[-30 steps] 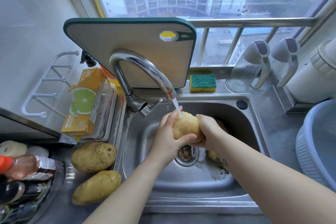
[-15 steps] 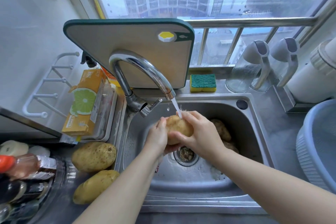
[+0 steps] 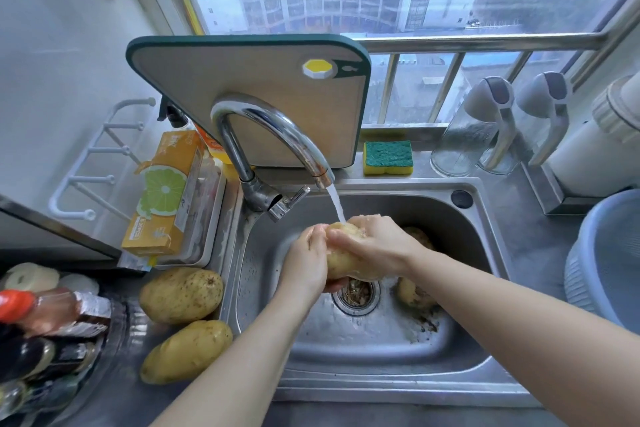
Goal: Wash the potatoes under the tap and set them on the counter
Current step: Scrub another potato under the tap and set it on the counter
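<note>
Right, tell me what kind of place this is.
Most likely a home kitchen, at the sink by a window: a steel sink with a running tap, a cutting board propped behind it, and a dish sponge on the ledge.

Steel counter (image 3: 540, 239) around sink (image 3: 381, 350). Left of sink: two potatoes (image 3: 181, 295) (image 3: 187, 351) side by side (touching or nearly), bottles (image 3: 45, 314), tray (image 3: 211, 218). Back ledge: sponge (image 3: 388, 157), cutting board (image 3: 249, 100) upright. Right: jugs (image 3: 474, 128), basin (image 3: 604, 260).
</note>
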Motion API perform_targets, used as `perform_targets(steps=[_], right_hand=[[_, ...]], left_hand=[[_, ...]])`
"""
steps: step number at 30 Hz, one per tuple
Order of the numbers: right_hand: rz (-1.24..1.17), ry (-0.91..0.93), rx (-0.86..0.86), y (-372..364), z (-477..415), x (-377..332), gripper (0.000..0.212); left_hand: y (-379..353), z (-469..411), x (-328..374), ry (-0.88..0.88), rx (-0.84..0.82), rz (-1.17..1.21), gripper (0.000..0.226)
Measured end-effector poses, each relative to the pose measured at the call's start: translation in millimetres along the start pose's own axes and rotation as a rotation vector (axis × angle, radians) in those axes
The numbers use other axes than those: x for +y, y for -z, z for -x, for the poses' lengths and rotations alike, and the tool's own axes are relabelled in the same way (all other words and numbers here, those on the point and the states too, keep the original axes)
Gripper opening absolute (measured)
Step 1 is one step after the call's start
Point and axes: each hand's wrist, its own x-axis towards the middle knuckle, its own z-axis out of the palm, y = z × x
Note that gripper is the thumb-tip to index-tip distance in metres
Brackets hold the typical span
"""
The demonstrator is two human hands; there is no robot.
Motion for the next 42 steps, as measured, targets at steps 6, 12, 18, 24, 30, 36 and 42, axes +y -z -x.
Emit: perform_targets(steps=[6, 12, 18, 24, 30, 36, 42], right_hand=[[-0.205, -0.179, -0.123, 3.7, -5.4, -0.2, 0.057], [-0.304, -0.301, -0.195, 7.1, -15.8, -5.4, 0.077], [-0.711, -0.264, -0.245, 11.9, -9.4, 1.3, 0.044], [-0.755, 0.032, -0.021, 8.5, 10.1, -1.8, 0.033], [-0.3, 0.077, 0.21, 14.6, 17.3, 0.9, 0.03], [-0.726, -0.328, 0.267, 22.9, 14.6, -3.5, 0.023], [-0.919, -0.639, 0.04, 30.0, 12.7, -2.2, 0.025]], left_hand=[[0.9, 0.4, -20.0, -0.408, -0.001, -0.288, 0.041], [0.1, 1.5, -29.9, -0.488, 0.029, -0.171, 0.024], [9.1, -7.0, -22.4, -0.427, 0.126, 0.036, 0.029], [5.0, -12.1, -1.6, 0.17, 0.004, 0.511, 0.033], [4.5, -20.7, 4.0, 0.535, -0.275, 0.538, 0.041], [-19.2, -14.4, 16.3, 0.135, -0.195, 0.45, 0.024], [-13.9, -13.4, -4.8, -0.338, -0.192, 0.047, 0.035]])
